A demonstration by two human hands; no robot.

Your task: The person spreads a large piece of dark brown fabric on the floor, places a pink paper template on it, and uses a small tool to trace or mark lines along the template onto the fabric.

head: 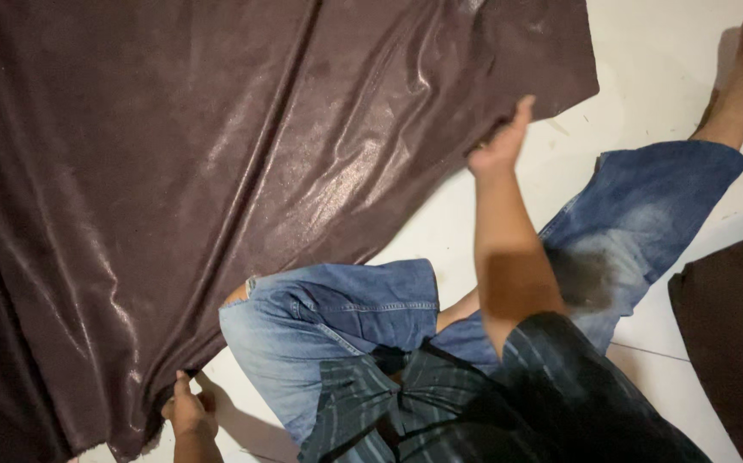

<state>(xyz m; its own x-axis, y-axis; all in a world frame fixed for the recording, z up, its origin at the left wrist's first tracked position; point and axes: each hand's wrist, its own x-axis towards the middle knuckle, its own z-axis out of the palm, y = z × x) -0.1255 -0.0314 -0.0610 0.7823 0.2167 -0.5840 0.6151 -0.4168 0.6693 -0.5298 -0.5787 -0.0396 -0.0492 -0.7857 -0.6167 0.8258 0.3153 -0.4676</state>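
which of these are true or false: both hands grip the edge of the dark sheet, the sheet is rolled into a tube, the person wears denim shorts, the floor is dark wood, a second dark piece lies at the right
1. Both hands grip the dark sheet's edge. True: the left hand and right hand each hold the edge of the glossy brown sheet.
2. The sheet is rolled into a tube. False: it lies spread out on the floor with shallow creases.
3. The person wears denim shorts. True: blue denim shorts.
4. The floor is dark wood. False: the floor is pale and smooth.
5. A second dark piece lies at the right. True: a dark brown piece at the frame's right edge.
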